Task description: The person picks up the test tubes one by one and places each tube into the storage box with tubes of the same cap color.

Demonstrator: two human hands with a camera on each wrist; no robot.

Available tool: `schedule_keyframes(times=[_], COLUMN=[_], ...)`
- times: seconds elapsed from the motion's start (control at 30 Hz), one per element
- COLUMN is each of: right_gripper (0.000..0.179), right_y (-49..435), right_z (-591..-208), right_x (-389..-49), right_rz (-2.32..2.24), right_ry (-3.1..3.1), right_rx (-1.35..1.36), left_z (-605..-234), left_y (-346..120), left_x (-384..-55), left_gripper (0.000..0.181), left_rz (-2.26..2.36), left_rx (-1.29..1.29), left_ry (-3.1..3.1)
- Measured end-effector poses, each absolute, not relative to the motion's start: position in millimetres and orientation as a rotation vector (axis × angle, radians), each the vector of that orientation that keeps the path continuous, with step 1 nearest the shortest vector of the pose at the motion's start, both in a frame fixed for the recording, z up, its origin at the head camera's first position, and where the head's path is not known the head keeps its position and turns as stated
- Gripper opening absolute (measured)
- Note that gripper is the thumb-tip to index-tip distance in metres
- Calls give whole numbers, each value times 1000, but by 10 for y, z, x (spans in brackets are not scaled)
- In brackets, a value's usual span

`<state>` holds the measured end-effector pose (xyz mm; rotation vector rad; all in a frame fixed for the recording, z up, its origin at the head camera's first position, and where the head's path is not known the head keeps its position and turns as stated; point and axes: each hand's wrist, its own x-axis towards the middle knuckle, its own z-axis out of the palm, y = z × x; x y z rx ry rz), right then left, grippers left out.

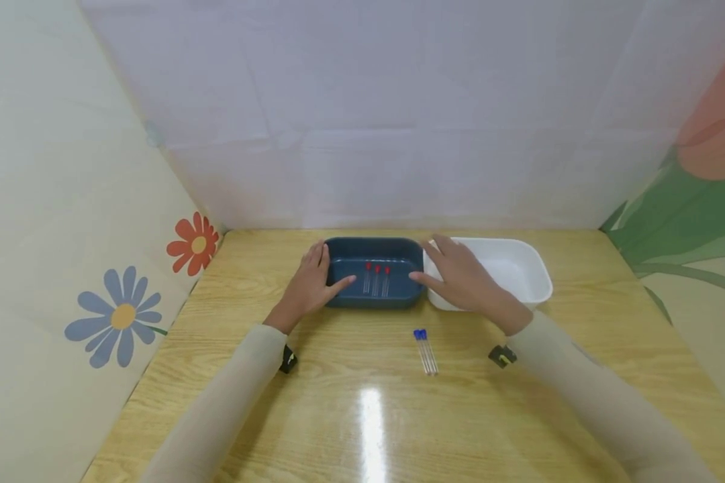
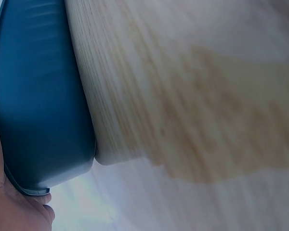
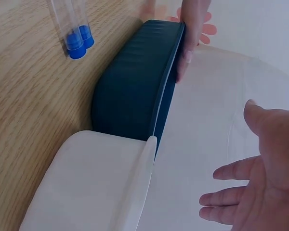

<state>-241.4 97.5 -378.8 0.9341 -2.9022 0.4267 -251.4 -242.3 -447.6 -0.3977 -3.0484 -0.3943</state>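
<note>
A dark blue tray stands near the back of the table, with several clear tubes with red caps lying inside. My left hand holds this tray at its left end, thumb over the rim and fingers along the outside. In the left wrist view, fingertips show by the corner of the tray. Over the seam between the blue tray and a white tray, my right hand hovers with fingers spread. The right wrist view shows that hand apart from both rims, holding nothing.
Several clear tubes with blue caps lie on the wooden table in front of the trays. A pale sheet hangs behind the table. Flower-decorated walls flank it on both sides.
</note>
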Motion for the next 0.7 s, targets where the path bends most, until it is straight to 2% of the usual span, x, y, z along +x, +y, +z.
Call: schedule_keyframes(times=[0.7], right_gripper=[98], right_y=[1263], right_z=[-3802], right_x=[-2274], right_rz=[344], right_ry=[-2957], right_rx=[807], left_z=[-4459], left_y=[-2421], left_x=[-2491], left_gripper=[109], left_rz=[-423], left_rx=[-393], left_ry=[-3058])
